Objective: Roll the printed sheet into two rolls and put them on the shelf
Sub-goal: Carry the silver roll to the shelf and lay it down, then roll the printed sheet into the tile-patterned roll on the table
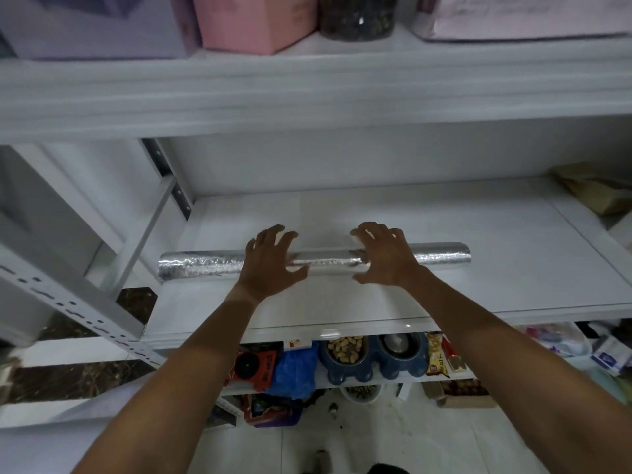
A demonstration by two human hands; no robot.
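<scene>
A long silver, embossed roll [201, 266] lies crosswise on the white middle shelf [513, 268]. Flat white sheet [335, 302] spreads from the roll toward the shelf's front edge. My left hand [270, 261] rests on top of the roll left of its middle, fingers spread and slightly bent. My right hand [383, 258] rests on the roll right of its middle, fingers spread the same way. Both ends of the roll stick out past my hands. Only one roll is in view.
A pink box [253, 22] and a dark jar [357, 17] stand on the shelf above. A brown cardboard piece [595, 189] sits at the back right of the middle shelf. The lower shelf holds blue bowls [372, 357], snack packets and a blue bag. A slotted metal upright [68, 302] stands at left.
</scene>
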